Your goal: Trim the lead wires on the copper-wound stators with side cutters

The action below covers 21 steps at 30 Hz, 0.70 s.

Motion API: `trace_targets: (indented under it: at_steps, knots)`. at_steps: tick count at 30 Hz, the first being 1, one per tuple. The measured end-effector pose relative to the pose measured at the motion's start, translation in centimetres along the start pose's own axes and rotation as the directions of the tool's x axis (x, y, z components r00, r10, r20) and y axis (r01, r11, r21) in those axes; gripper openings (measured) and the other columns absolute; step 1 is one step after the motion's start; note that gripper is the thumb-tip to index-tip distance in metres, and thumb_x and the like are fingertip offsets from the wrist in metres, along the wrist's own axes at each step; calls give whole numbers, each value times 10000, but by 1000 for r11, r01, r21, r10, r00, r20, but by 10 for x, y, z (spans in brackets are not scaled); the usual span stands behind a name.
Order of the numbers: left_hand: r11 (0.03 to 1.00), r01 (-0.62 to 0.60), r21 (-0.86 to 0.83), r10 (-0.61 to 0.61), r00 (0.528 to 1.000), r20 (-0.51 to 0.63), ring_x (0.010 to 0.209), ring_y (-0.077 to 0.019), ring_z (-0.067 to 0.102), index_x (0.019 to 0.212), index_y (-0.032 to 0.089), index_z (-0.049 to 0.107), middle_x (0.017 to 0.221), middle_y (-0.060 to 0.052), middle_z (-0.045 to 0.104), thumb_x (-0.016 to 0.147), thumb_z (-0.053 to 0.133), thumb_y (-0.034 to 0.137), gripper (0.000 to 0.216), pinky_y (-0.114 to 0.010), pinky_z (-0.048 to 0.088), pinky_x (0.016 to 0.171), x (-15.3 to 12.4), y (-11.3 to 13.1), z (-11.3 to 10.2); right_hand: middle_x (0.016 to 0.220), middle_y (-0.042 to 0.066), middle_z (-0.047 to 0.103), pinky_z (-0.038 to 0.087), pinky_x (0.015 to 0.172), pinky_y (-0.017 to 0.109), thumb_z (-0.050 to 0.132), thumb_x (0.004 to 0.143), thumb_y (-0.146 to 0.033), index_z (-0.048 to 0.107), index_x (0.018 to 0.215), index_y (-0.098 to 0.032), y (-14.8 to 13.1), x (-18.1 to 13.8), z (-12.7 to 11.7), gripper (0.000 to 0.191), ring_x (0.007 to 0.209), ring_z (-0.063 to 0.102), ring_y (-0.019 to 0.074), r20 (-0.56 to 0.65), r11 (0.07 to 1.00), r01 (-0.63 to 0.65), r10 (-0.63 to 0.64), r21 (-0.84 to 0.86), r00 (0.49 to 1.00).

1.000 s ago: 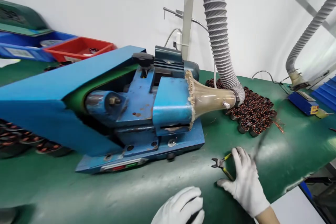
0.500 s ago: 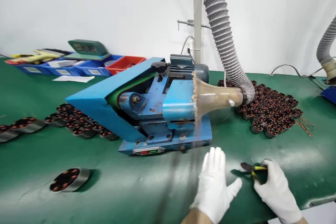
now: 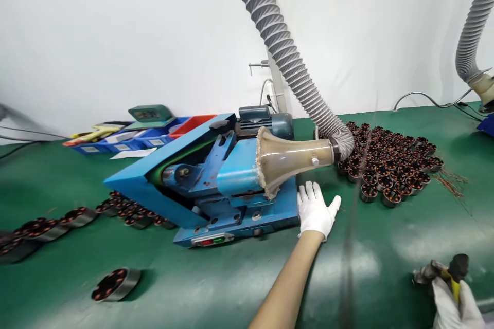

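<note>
My left hand [image 3: 315, 211], in a white glove, lies with fingers spread on the green table, beside the right end of a blue belt sander's base [image 3: 239, 223]. Nothing is in it. At the lower right my gloved right hand [image 3: 451, 303] is closed around wire cutters [image 3: 455, 282] with yellow handles and a dark head. Its fingertips look soiled grey, and part of the hand is cut off by the frame. Beyond my left hand stands a cluster of copper-wound motor stators [image 3: 389, 169]. One single stator [image 3: 116, 285] sits at the front left.
A clear funnel [image 3: 293, 157] on the sander joins a grey ribbed hose [image 3: 285, 46]. More stators [image 3: 42, 229] line the left side. Blue bins [image 3: 131, 143], a red bin [image 3: 193, 124] and a clock [image 3: 150, 113] stand behind. Loose wire strands [image 3: 451, 182] lie right of the cluster.
My left hand has reached forward to the sander's base, still spread. My right hand has shifted right and nearer with the wire cutters, whose head now points upward. The camera view has shifted.
</note>
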State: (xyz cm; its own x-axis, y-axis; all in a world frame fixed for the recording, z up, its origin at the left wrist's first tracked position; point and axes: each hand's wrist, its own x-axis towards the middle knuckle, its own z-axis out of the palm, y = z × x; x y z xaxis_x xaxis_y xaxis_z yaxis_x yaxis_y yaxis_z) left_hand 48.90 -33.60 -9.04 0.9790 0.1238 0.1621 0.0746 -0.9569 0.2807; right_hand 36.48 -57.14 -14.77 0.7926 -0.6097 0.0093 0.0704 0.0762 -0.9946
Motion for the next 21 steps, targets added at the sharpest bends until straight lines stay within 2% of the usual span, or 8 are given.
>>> trace_targets:
  at_steps: [2, 5, 9, 12, 15, 17, 19, 21]
  knots:
    - [1000, -4, -16, 4, 999, 32, 1330, -479, 196, 1338, -60, 343, 1424, -311, 305, 862, 333, 575, 794, -634, 155, 1056, 1, 4, 3, 714, -10, 610, 529, 616, 351, 735, 662, -341, 571, 860, -227, -1, -5, 7, 282, 612, 608, 181, -7, 996, -64, 64, 58, 998]
    - [987, -131, -90, 141, 984, 110, 1362, -415, 173, 1356, 45, 376, 1461, -210, 308, 847, 311, 625, 775, -595, 126, 1094, -15, 22, 4, 715, -10, 631, 535, 583, 337, 757, 633, -367, 592, 840, -226, -2, -6, 12, 300, 583, 608, 173, 13, 989, -107, 106, 104, 994]
    - [911, -302, -282, 364, 910, 199, 1369, -359, 208, 1342, 72, 414, 1450, -178, 345, 827, 327, 655, 784, -532, 171, 1122, -51, 62, 4, 697, 5, 660, 544, 577, 339, 754, 629, -378, 608, 831, -198, -13, 2, 9, 308, 603, 628, 198, 19, 991, -98, 97, 93, 995]
    - [825, -340, -452, 462, 866, 192, 1334, -305, 327, 1272, 125, 510, 1394, -129, 454, 867, 378, 539, 594, -463, 268, 1114, -62, 85, -5, 752, 21, 684, 559, 608, 353, 706, 696, -379, 620, 888, -197, -34, 9, 1, 278, 673, 653, 215, 21, 990, -91, 89, 105, 996]
    - [738, -284, -612, 460, 876, 148, 1239, -202, 483, 1171, 171, 588, 1309, -74, 560, 920, 331, 373, 412, -352, 401, 1052, -54, 86, -34, 783, 26, 694, 571, 638, 391, 700, 699, -399, 643, 874, -225, -61, 9, -9, 253, 712, 674, 231, 133, 946, -224, 197, 235, 971]
    - [680, -226, -697, 419, 901, 116, 1169, -154, 550, 1175, 158, 573, 1273, -58, 592, 932, 307, 345, 406, -299, 429, 1028, -47, 71, -62, 804, 58, 710, 567, 656, 440, 726, 661, -409, 671, 851, -225, -75, 1, -12, 270, 740, 687, 271, 341, 867, -418, 320, 271, 884]
    - [636, -182, -750, 372, 924, 92, 1125, -150, 585, 1166, 144, 572, 1246, -57, 613, 928, 319, 327, 393, -290, 469, 985, -46, 44, -88, 942, 110, 714, 540, 728, 503, 732, 653, -412, 695, 880, -221, -81, -10, -8, 299, 850, 679, 324, 592, 767, -613, 410, 188, 694]
    - [631, -129, -765, 303, 949, 90, 1054, -172, 632, 1086, 159, 625, 1165, -51, 666, 917, 363, 332, 356, -307, 517, 927, -55, 10, -104, 1140, 126, 656, 491, 825, 531, 710, 686, -406, 697, 960, -227, -80, -20, 2, 327, 998, 631, 343, 748, 702, -710, 441, 58, 496]
